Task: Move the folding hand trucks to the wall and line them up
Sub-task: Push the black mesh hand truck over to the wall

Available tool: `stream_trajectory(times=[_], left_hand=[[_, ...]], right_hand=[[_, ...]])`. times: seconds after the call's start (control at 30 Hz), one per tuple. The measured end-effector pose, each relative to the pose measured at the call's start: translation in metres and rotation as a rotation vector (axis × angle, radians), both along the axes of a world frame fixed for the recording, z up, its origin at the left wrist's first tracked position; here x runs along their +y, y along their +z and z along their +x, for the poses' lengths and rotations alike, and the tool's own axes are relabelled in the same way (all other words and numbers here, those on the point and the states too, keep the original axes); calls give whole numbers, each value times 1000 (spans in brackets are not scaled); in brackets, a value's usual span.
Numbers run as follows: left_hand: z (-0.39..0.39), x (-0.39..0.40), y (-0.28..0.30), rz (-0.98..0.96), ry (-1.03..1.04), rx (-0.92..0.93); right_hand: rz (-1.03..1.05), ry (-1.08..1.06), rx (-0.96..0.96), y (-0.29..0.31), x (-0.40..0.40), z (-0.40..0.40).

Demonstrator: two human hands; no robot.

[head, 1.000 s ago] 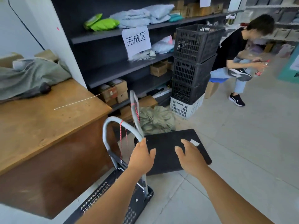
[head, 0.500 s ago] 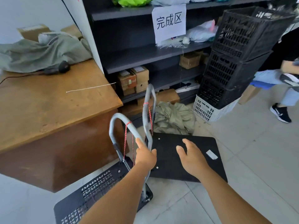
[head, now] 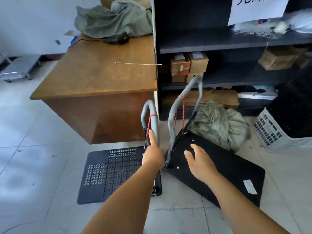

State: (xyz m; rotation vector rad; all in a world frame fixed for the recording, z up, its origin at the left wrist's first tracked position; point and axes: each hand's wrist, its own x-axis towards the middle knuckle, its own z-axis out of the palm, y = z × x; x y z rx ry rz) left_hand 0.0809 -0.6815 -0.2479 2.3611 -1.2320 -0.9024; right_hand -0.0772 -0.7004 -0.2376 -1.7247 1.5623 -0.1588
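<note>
You've swung leftward; your left hand (head: 152, 155) grips one hand truck's handle (head: 154, 119), your right hand (head: 200, 160) hovers spread above the other truck (head: 228, 166). Neither is lined up yet.

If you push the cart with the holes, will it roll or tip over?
The holed cart would probably roll: a wheel shows at its corner. Its flat, low deck looks unlikely to tip. The left hand grips its handle, which looks stiff.

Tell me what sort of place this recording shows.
Probably a warehouse or stockroom: dark metal shelving holding brown cardboard parcels, a white paper zone sign, and two folding platform hand trucks on the tiled floor.
</note>
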Motion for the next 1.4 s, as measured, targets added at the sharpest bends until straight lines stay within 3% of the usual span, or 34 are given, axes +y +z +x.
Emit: stream_trajectory(times=[0.17, 0.3, 0.57, 0.7, 1.17, 1.4], left_hand=[[-10, 43, -5, 122, -33, -151], [-5, 85, -8, 103, 24, -165], [20, 193, -18, 84, 104, -166], [34, 263, -20, 75, 162, -198], [31, 449, 1, 131, 273, -266], [26, 468, 6, 83, 399, -314]], right_hand=[[-8, 97, -29, 0, 0, 17], [-110, 253, -10, 8, 8, 35], [-363, 684, 307, 12, 57, 66], [-371, 817, 365, 10, 98, 75], [-451, 1039, 270, -11, 262, 92], [-431, 1099, 269, -10, 295, 107]])
